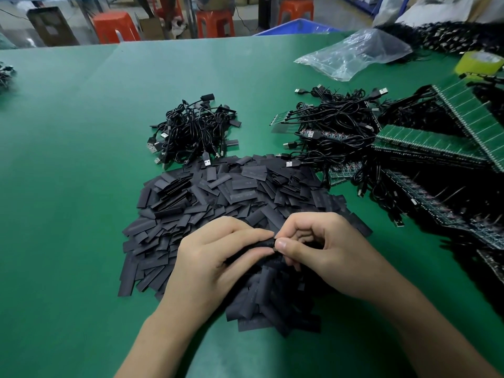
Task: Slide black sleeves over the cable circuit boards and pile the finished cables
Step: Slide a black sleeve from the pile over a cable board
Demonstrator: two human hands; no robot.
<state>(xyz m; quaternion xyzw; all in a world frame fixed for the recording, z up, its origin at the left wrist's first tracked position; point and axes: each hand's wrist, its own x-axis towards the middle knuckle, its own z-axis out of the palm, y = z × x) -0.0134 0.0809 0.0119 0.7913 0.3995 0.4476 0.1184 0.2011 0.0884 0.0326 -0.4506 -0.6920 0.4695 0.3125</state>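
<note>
A big heap of flat black sleeves (pixel 231 197) covers the green table in front of me. Over its near part, my left hand (pixel 215 257) and my right hand (pixel 319 249) meet and together pinch one black sleeve (pixel 266 245) between thumbs and fingertips. Whether a circuit board is inside it is hidden by my fingers. Behind the heap lies a pile of sleeved black USB cables (pixel 191 129). To the right sits a tangle of cables (pixel 338 124) still joined to green circuit board strips (pixel 425 145).
A clear plastic bag (pixel 354 53) and a yellow-green tape roll (pixel 480 62) lie at the far right. More black cables (pixel 450 39) are heaped behind them. Orange stools (pixel 116 27) and a blue bin (pixel 297 27) stand beyond the table's far edge. A small cable bundle (pixel 5 75) lies far left.
</note>
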